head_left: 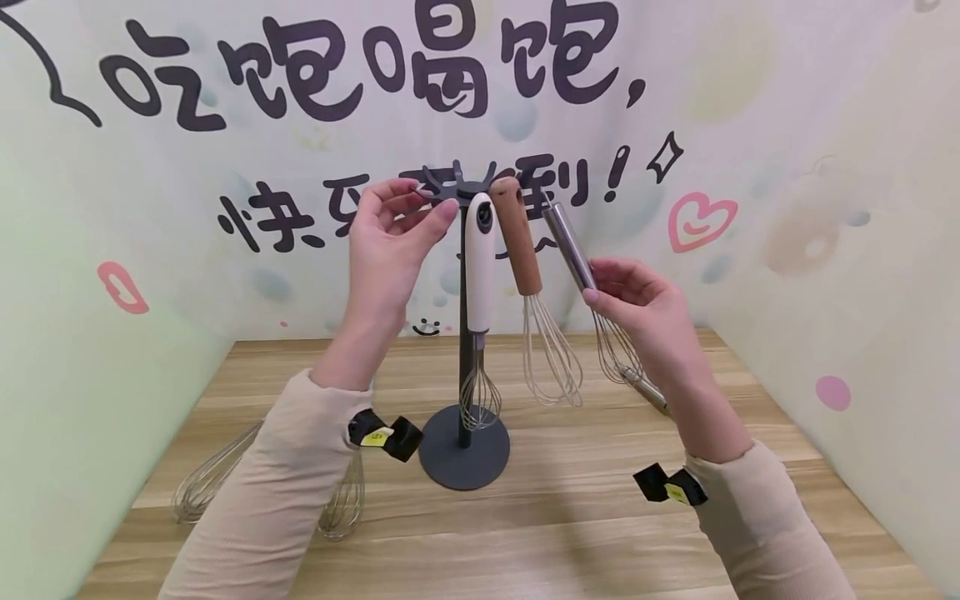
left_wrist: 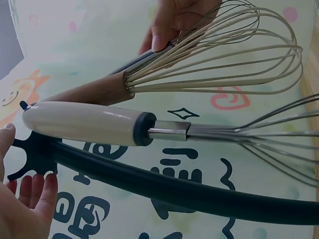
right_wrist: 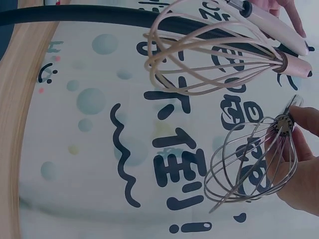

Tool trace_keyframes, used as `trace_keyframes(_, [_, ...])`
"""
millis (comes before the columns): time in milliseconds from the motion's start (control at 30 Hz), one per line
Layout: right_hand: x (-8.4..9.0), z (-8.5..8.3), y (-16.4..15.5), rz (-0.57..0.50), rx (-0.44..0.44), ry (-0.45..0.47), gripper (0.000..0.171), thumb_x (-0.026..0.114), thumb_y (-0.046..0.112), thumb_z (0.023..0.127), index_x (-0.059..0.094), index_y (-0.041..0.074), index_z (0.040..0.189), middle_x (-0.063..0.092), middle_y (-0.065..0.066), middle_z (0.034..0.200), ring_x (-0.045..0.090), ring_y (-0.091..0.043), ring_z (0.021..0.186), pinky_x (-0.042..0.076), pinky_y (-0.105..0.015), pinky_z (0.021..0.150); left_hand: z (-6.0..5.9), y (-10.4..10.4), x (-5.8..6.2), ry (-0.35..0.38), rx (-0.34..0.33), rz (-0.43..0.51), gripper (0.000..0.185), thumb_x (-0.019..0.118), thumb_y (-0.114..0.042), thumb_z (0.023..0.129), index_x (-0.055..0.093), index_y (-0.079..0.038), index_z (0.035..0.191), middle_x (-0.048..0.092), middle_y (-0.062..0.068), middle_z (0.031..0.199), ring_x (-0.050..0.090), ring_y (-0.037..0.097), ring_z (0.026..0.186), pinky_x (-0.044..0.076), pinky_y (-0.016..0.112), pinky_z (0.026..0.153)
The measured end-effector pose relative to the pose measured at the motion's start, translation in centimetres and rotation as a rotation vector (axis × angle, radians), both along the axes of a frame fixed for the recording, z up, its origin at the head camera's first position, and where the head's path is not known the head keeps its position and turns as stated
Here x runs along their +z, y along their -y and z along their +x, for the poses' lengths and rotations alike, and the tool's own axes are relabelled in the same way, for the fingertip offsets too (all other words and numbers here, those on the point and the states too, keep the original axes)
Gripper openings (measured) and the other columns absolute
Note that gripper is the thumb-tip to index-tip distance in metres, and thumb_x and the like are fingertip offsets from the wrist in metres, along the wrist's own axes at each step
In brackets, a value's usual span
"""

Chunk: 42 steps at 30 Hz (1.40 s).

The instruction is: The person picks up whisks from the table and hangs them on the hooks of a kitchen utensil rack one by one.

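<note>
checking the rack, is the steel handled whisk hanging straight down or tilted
Tilted. The steel whisk leans, top toward the rack head, wires out right, with the right hand gripping its handle.

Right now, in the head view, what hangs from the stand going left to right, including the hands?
Left hand → white-handled whisk → brown-handled whisk → steel-handled whisk → right hand.
</note>
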State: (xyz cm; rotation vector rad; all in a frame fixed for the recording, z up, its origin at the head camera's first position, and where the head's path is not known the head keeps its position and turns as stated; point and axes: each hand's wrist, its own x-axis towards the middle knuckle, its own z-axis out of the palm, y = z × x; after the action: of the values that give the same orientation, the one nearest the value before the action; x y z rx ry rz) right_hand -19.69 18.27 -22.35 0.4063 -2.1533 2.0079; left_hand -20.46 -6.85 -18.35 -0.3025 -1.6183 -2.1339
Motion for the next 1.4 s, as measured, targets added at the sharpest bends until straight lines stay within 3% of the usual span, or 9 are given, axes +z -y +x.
trace_keyframes(200, [0.3,0.3,0.0,-0.031,0.004,-0.007,0.025,0.069,0.004,0.085,0.064,0.017,0.106,0.068,0.009,0.095,0.062,-0.005,0.091,0.053,-0.011,0.079,0.0,-0.5,-0.1,-0.012,0.075,0.004,0.04,0.074,-0.006,0.081,0.052,-0.005,0.115,0.061,-0.002,0.101,0.062,0.011,0.094,0.055,0.024,0.09])
trace_keyframes(333, [0.4,0.4,0.2,-0.029,0.008,-0.018,0.025,0.069,0.004,0.085,0.065,0.017,0.106,0.068,0.009,0.095,0.063,-0.005,0.09,0.053,-0.012,0.08,0.1,-0.6,-0.1,-0.028,0.086,0.035,0.04,0.072,-0.004,0.082,0.053,-0.001,0.117,0.062,-0.002,0.1,0.064,0.011,0.092,0.057,0.025,0.087])
trace_keyframes(567, [0.7,0.5,0.6,-0.039,0.026,-0.029,0.026,0.069,0.002,0.085,0.066,0.019,0.105,0.069,0.01,0.095,0.064,-0.004,0.09,0.054,-0.012,0.08,-0.2,-0.1,-0.2,-0.016,0.056,0.099,0.031,0.072,-0.005,0.083,0.059,-0.007,0.111,0.065,0.002,0.098,0.066,0.01,0.088,0.058,0.028,0.086])
trace_keyframes(1000, [1.0,0.7,1.2,-0.064,0.03,-0.053,0.028,0.068,-0.002,0.084,0.067,0.021,0.101,0.07,0.012,0.091,0.064,-0.003,0.087,0.054,-0.012,0.076,-0.8,0.7,0.0,0.018,0.042,0.054,0.038,0.07,-0.008,0.085,0.059,-0.001,0.121,0.066,-0.007,0.092,0.064,0.003,0.082,0.059,0.025,0.08])
trace_keyframes(1400, [1.4,0.0,1.6,-0.027,0.003,-0.045,0.026,0.069,0.0,0.084,0.066,0.017,0.104,0.069,0.011,0.09,0.064,-0.004,0.087,0.054,-0.013,0.076,-0.9,0.8,0.0,0.015,0.037,0.055,0.04,0.069,-0.008,0.086,0.058,0.0,0.124,0.067,-0.007,0.094,0.064,0.004,0.084,0.059,0.025,0.078])
